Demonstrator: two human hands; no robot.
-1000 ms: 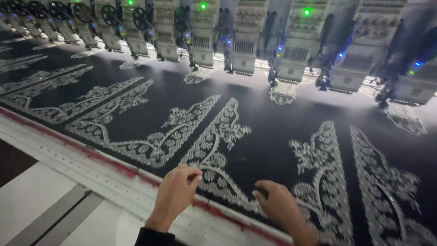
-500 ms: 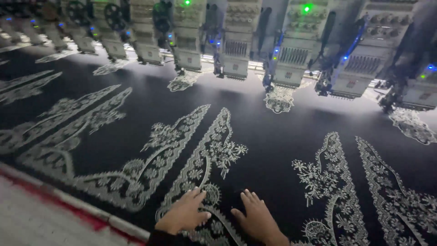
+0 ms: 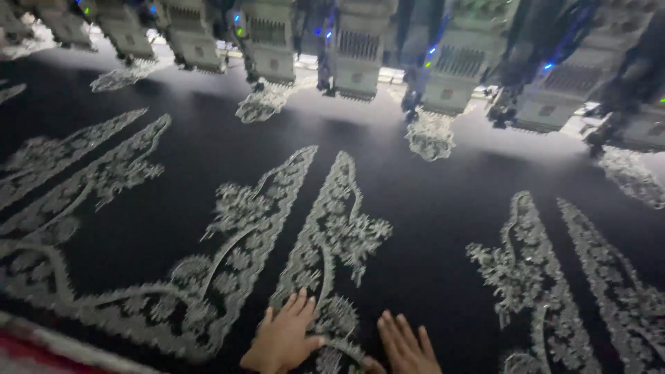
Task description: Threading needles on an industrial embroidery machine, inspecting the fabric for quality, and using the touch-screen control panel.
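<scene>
Hands lie flat on the black fabric (image 3: 415, 228) at the bottom middle of the frame: the left hand (image 3: 282, 339) rests palm down with fingers (image 3: 299, 306) spread and open on the foot of a silver-white embroidered motif (image 3: 325, 242), gripping nothing, and the right hand (image 3: 405, 346) lies just beside it, fingers straight and open, partly cut off by the lower edge. Half a second ago both hands sat in much the same place, a little closer together; the view has since dropped nearer the cloth, so the motif fills more of the frame and the red strip (image 3: 28, 346) at the near border has slid to the lower left corner. A second ago the hands were at that border itself — now they are further in on the cloth.

Outward from the hands, matching motifs repeat left (image 3: 83, 173) and right (image 3: 533, 270), with plain dark cloth between them. Along the top edge runs a row of pale embroidery machine heads (image 3: 353, 41), blurred, with small blue and green lights, each above a small stitched patch (image 3: 429, 135). These heads close off the far side; between them and the hands the cloth lies bare of tools — wide room to either side.
</scene>
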